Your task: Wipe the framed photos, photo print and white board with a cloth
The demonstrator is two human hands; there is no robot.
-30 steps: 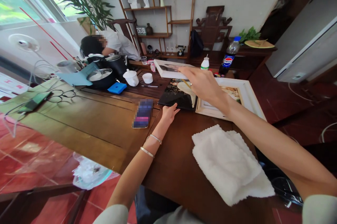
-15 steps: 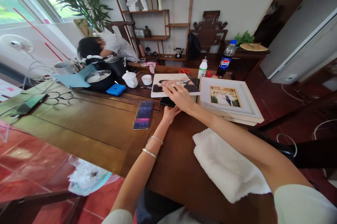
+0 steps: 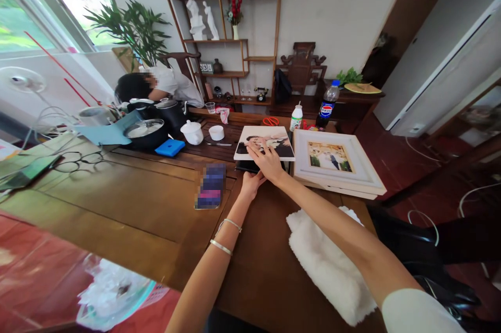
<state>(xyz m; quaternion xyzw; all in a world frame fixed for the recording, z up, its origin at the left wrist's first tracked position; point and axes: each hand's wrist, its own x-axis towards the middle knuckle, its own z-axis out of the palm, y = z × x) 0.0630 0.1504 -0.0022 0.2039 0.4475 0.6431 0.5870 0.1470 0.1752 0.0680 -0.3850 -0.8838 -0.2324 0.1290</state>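
A photo panel (image 3: 246, 151) with white edges lies over a black flat object (image 3: 247, 165), which shows only along its front and right sides. My right hand (image 3: 269, 162) rests on the panel's picture, fingers stretched out and spread. At the front edge of the black object is my left hand (image 3: 252, 183), its thumb and fingers gripping that edge; some fingertips are hidden. Close on the right lies a white picture frame (image 3: 332, 158) with a couple's photo, on top of another pale piece. Under my right forearm is a white fluffy cloth (image 3: 321, 249).
A phone (image 3: 210, 186) lies left of my hands. Behind are a white lidded cup (image 3: 192, 132), a small white cup (image 3: 216, 132), a blue box (image 3: 169, 147), red scissors (image 3: 270, 121), a white bottle (image 3: 296, 117) and a cola bottle (image 3: 327, 104). A person (image 3: 172, 85) leans at the far side.
The photo panel has shifted slightly right and squared up over the black object, my right hand moving with it. My left hand stays at the front edge. The view has tilted up.
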